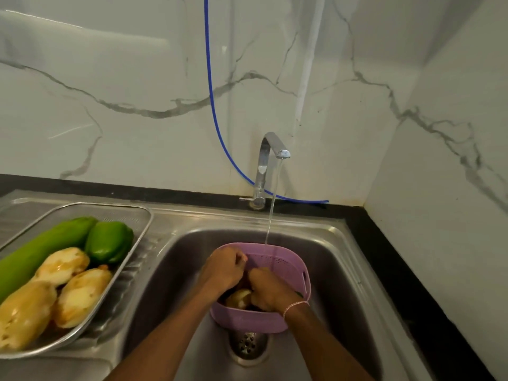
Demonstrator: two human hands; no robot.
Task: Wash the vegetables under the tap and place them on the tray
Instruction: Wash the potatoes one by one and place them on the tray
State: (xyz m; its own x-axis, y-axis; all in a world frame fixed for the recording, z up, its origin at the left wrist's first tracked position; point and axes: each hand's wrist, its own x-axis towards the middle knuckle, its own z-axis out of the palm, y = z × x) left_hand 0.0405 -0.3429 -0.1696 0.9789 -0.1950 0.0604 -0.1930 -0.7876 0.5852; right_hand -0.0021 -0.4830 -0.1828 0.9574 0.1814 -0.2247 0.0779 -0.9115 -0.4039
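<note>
A purple plastic basket (286,264) stands in the steel sink (338,270), with both my hands inside it. My left hand (222,269) is closed near the basket's left rim. My right hand (270,290) grips a yellowish peeled vegetable (239,298) lying in the basket. Water runs from the chrome tap (270,149) onto the basket's back rim. To the left, the metal mesh tray (137,229) holds a long green gourd (44,248), a green pepper (108,242) and three peeled yellow vegetables (79,295).
A blue hose (211,100) hangs down the marble wall and runs behind the tap. The sink drain (247,343) lies just in front of the basket. A black counter strip (406,284) borders the sink on the right, by the corner wall.
</note>
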